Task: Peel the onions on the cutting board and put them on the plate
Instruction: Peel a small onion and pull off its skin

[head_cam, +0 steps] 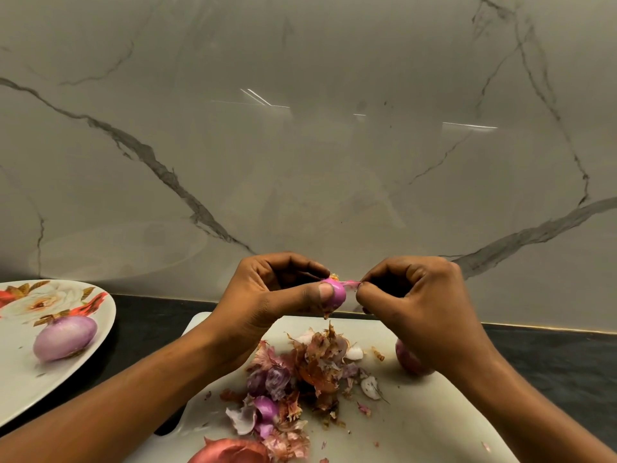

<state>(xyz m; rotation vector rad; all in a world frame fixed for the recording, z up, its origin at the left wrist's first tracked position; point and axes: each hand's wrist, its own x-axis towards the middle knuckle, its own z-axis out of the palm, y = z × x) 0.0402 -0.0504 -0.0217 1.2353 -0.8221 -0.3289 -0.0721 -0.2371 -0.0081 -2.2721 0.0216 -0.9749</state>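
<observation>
Dark worktop (143,329) w/ white plastic cutting board (417,412). Near edge: reddish-brown papery onion (230,452), then heap of purple-brown onion peels (300,372). Round red onion (405,359) on board, half hidden by R wrist. Above: left hand (267,295), grip curled round small glossy pink onion (335,292); right hand (410,295), grip pinching thin pink skin strip (350,282). Far L: floral white plate (103,315) w/ peeled pale-purple onion (63,337). Grey veined marble wall (300,145) behind.
</observation>
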